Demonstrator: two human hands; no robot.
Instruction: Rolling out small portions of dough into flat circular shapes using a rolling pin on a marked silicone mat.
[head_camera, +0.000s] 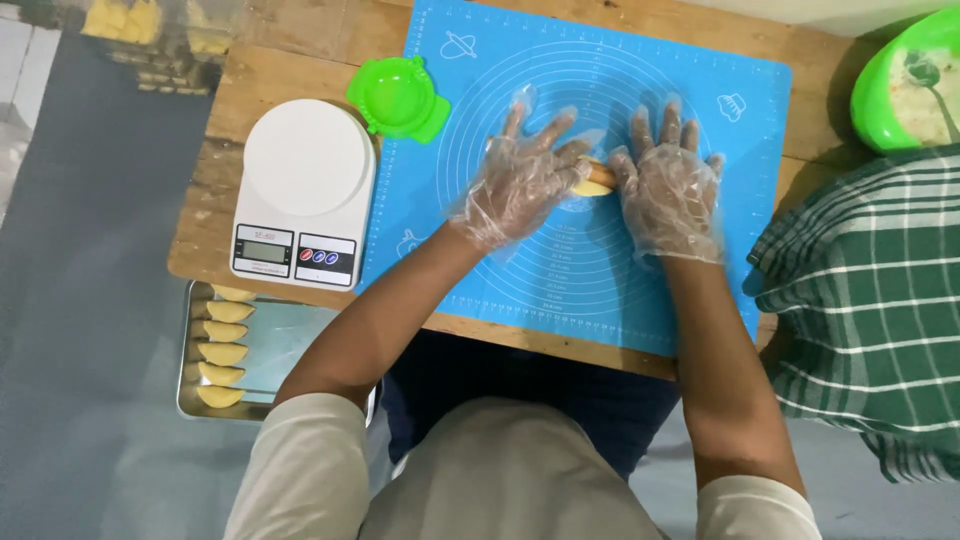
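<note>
Both of my hands wear clear plastic gloves and rest flat on a wooden rolling pin (598, 176) lying across a blue baking mat (500, 90). My left hand (522, 180) presses the pin's left part with fingers spread. My right hand (668, 185) presses its right part the same way. Only a short middle stretch of the pin shows between the palms, with a bit of yellow dough (582, 189) beneath it.
A white kitchen scale (304, 192) and a green dumpling press (400, 97) sit left of the mat on the wooden table (222, 110). A metal tray (190, 405) with several folded yellow pastries lies below. A green bowl (905, 85) and a plaid cloth (870, 300) lie at the right.
</note>
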